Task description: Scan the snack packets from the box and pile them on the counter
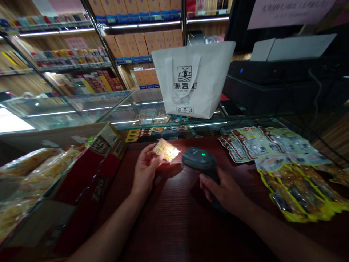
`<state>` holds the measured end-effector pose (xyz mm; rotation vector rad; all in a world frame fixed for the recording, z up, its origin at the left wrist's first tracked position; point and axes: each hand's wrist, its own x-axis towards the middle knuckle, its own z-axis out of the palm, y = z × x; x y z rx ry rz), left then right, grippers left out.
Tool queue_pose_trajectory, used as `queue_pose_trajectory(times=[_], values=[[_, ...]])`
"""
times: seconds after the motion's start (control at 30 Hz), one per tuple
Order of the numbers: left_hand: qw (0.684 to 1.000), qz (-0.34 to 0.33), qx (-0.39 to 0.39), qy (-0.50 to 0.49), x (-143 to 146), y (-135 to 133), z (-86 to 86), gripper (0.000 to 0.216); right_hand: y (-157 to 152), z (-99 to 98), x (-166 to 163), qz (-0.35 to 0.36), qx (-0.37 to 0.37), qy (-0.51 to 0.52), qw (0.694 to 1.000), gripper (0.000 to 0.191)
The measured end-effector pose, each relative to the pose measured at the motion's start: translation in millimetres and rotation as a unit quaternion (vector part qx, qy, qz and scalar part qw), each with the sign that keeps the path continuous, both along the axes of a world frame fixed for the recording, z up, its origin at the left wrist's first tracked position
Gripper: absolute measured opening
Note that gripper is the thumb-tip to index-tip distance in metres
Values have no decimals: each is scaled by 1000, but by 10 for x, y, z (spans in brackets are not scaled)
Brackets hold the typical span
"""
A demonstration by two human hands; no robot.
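Note:
Pinched in my left hand (pixel 145 165) is a small clear packet of pale yellow snack (pixel 166 150), held just above the dark red counter (pixel 163 218). My right hand (pixel 222 187) is wrapped round the handle of a black barcode scanner (pixel 199 158). A green light glows on top of the scanner. Its front end points left at the packet, a short gap away, and bright light falls on the wrapper. The fingertips behind the packet are partly hidden.
A cardboard box (pixel 109 160) of bagged snacks (pixel 51 163) stands left. Vacuum-packed food pouches (pixel 297 185) and silver packets (pixel 253 142) lie right. A white tote bag (pixel 193 80) stands on the glass case (pixel 128 111) ahead. Black equipment (pixel 289 83) with cables sits back right.

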<state>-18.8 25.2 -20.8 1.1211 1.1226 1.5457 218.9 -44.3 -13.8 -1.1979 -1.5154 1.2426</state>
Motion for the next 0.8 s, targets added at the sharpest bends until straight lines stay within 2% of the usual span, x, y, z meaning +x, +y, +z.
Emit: queue_pose_trajectory(times=[0.33,0.47,0.63,0.8], values=[[1000,4,12,1,2,-13,11,57,14,-40,-24,12,-13,40,999,33],[999,-23,-36,-18,102,23,-18,60,15,-23,-39,51,-18,107,993,36],[984,-152,-89,-10,552,382,-105,58,-31,62,-48,100,-16,200,975,37],[969,-214,-121,21,1241,884,-180,49,-35,45,-53,99,-5,243,965,37]])
